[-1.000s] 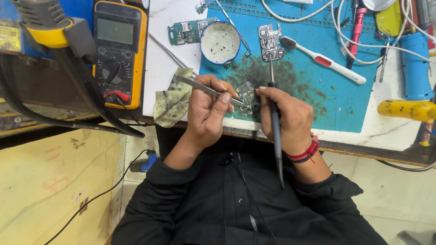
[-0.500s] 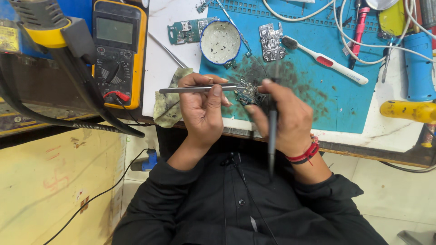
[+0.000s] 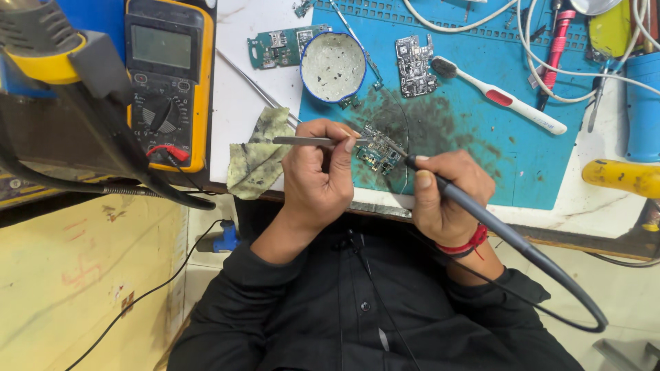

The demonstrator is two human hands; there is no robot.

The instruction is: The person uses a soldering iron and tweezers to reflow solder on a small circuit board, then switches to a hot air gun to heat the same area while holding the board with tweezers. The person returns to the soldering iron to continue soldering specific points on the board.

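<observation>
My left hand (image 3: 320,172) pinches a pair of steel tweezers (image 3: 302,141), their tips at a small green circuit board (image 3: 377,152) that lies on the stained blue work mat (image 3: 495,148). My right hand (image 3: 443,196) grips a grey soldering iron (image 3: 481,216) like a pen, its thin tip touching the same board from the right. The iron's grey cord loops down over my black sleeve. A red thread band sits on my right wrist.
A yellow multimeter (image 3: 168,75) stands at the left beside a yellow hot-air handle (image 3: 48,48). A soiled cloth (image 3: 258,154), a round blue-rimmed tin (image 3: 333,66), two more circuit boards (image 3: 414,65), a white toothbrush (image 3: 502,96), white cables and a yellow tool (image 3: 622,177) surround the mat.
The soldering iron has swung from upright to slanting down to the right, its tip now on the board. The tweezers stay level, their tips near the board.
</observation>
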